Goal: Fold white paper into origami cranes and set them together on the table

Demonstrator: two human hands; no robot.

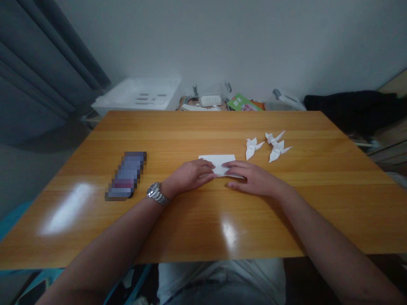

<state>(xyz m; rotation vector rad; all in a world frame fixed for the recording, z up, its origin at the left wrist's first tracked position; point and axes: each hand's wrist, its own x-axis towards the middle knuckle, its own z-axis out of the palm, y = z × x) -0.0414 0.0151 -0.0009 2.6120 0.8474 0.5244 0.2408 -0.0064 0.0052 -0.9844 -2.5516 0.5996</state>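
A folded sheet of white paper [219, 159] lies flat on the wooden table [197, 220], between my two hands. My left hand [194, 174], with a metal watch [157, 194] at its wrist, rests its stretched fingers on the paper's left part. On the right part lie the spread fingers of my right hand [251, 177], its thumb apart on the near side. Beyond my right hand sit three white paper cranes: one crane [251, 148] alone, and a near crane [277, 150] close against a far crane [272, 138].
A phone [127, 174], its screen blurred out, lies to the left. Behind the table's far edge are a white foam tray [143, 95], a green booklet [243, 103] and a dark cloth [349, 106]. A grey curtain [34, 63] hangs at the left.
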